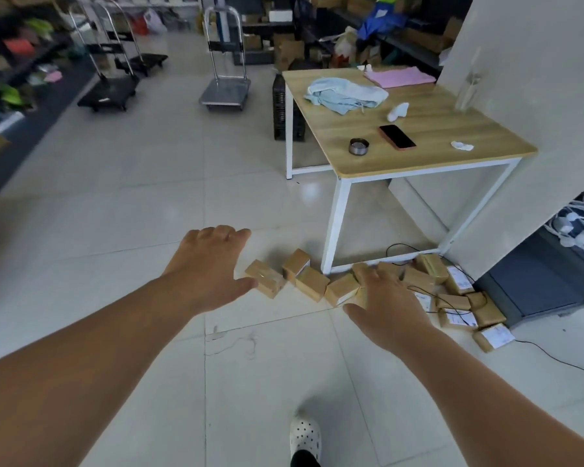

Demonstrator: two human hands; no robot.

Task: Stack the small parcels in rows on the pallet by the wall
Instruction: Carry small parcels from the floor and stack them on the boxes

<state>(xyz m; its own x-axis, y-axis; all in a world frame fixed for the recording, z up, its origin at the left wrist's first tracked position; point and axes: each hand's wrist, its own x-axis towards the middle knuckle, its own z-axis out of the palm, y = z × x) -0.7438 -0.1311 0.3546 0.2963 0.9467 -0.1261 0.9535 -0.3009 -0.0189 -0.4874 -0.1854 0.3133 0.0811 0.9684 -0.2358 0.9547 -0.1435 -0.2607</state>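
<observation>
Where the left hand (213, 264) hovers: over the floor (115, 197), just left of the loose parcels (312, 283); fingers spread and released, grasping nothing. I cannot tell whether the thumb touches the nearest box.
Loose parcels: four small brown boxes lie tumbled at odd angles on the tiles, by the foot of the counter (418, 129).
Right hand (388, 298): fingers spread and released over the right end of that run, nothing gripped yet.
Heap (452, 298): more parcels are piled against the wall (520, 96), with a thin black cable (553, 357) lying across them and out over the floor.
Pallet: none that I can make out in view.
Handling: probably light and stiff. The cardboard is bound in glossy tape that may be slick. Each box looks small enough for one hand and is best pinched across two opposite flat faces.
Writing: white shipping labels (459, 279) show on several heap boxes. The print is too small to read and no brand is legible.
</observation>
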